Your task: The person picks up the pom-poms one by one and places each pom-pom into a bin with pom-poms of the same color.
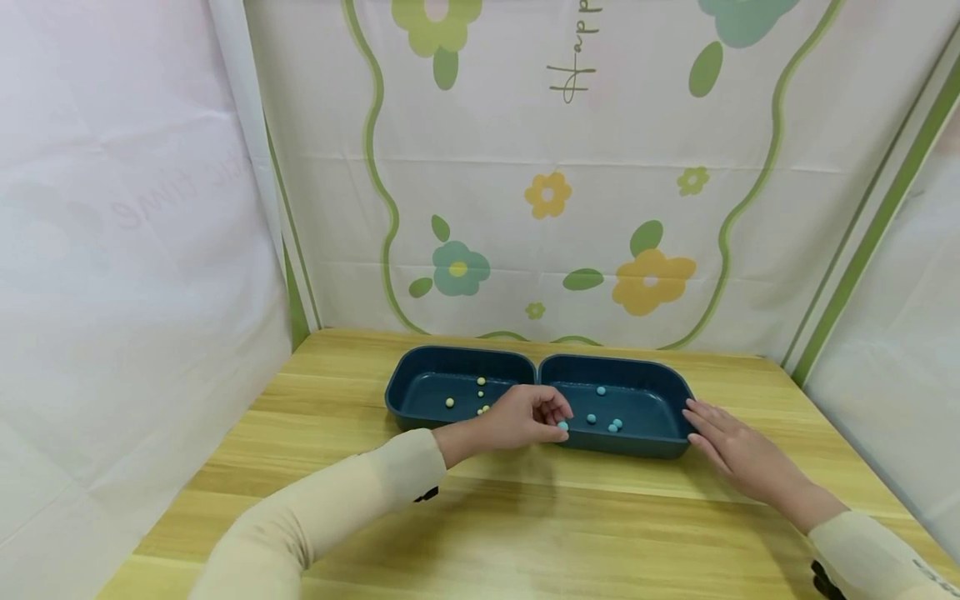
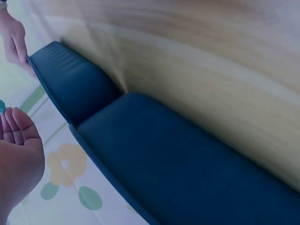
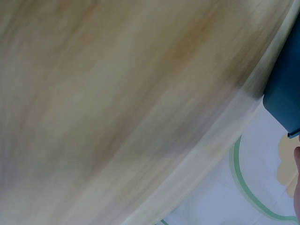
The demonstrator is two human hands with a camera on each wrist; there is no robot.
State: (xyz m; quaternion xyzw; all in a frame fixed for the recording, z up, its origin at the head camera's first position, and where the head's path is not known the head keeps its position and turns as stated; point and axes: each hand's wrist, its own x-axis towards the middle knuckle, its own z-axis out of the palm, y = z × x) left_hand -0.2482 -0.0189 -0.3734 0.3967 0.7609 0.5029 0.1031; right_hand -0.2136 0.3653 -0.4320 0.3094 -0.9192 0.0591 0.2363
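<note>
My left hand (image 1: 521,417) pinches a small light-blue ball (image 1: 562,426) between thumb and fingers, over the near left corner of the right-hand dark blue tray (image 1: 652,446). In the left wrist view the same ball (image 2: 2,107) shows at the fingertips, cut by the frame's edge. Several more light-blue balls (image 1: 601,390) lie inside that tray. With fingers straight, my right hand (image 1: 742,454) rests against the tray's right end. The left-hand dark blue tray (image 1: 408,419) holds several small yellow balls (image 1: 450,402), some partly hidden behind my left hand.
Both trays stand side by side near the back of the wooden table (image 1: 480,533). Behind them hangs a white cloth (image 1: 495,125) printed with flowers. White cloth walls (image 1: 135,292) stand at the left and right sides.
</note>
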